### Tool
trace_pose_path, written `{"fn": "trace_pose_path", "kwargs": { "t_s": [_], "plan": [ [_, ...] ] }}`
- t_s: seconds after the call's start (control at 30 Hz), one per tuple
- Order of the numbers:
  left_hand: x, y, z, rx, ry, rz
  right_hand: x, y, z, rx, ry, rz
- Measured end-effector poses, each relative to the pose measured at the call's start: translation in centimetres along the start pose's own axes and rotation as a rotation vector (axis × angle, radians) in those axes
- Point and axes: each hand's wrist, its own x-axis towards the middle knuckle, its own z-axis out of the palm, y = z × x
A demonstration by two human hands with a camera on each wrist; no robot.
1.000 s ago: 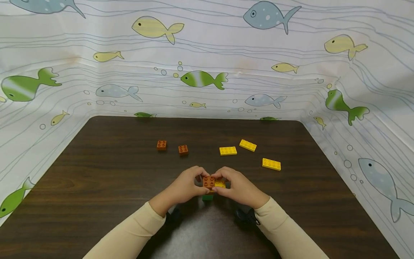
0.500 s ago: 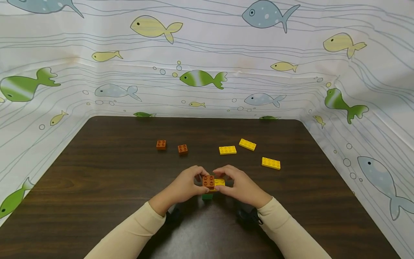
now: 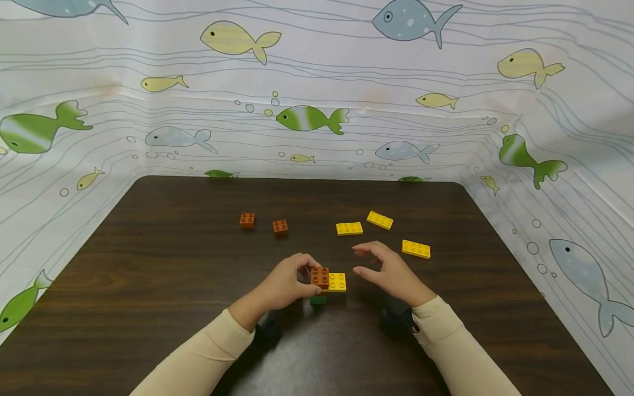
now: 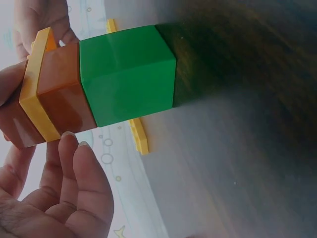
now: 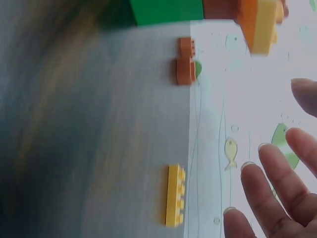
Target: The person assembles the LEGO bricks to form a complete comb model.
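A small tower of toy building bricks stands at the middle of the table in the head view. Its base is a green block point(image 4: 129, 77), topped by a brown brick point(image 4: 67, 87). Above that lies a flat yellow brick point(image 3: 337, 282), its right half sticking out to the side. The uppermost piece is a second brown brick point(image 3: 319, 277), pinched between thumb and fingers of my left hand point(image 3: 282, 283). My right hand point(image 3: 396, 275) hovers to the right of the tower, apart from it, with its fingers spread and holding nothing.
Two loose brown bricks point(image 3: 247, 220) lie farther back, left of centre. Toward the back right are three flat yellow bricks point(image 3: 349, 229), spaced apart. A fish-print cloth point(image 3: 317, 77) rises around the back and sides of the dark wooden table point(image 3: 148, 264).
My right hand has released the flat yellow brick and drawn away to the right, its fingers opening. The left hand keeps its pinch on the tower, which has not moved.
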Motion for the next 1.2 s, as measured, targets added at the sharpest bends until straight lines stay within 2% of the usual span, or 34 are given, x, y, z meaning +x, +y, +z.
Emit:
{"fn": "trace_pose_path", "kwargs": {
  "t_s": [0.27, 0.47, 0.77, 1.03, 1.2],
  "plan": [
    [0.0, -0.2, 0.1, -0.038, 0.005, 0.002, 0.4, 1.6, -2.2, -0.027, 0.025, 0.053],
    [0.0, -0.3, 0.1, -0.09, 0.007, -0.031, 0.8, 2.9, -3.9, -0.108, 0.04, 0.082],
    [0.0, -0.6, 0.5, -0.157, 0.02, -0.061, 1.3, 5.2, -6.4, -0.206, 0.031, 0.193],
    [-0.2, -0.7, 0.7, -0.21, 0.027, -0.082, 1.4, 6.8, -7.1, -0.261, 0.013, 0.215],
    [-0.3, -0.4, 0.7, -0.243, 0.032, -0.085, 1.5, 7.9, -7.4, -0.306, 0.01, 0.264]
  ]
}}
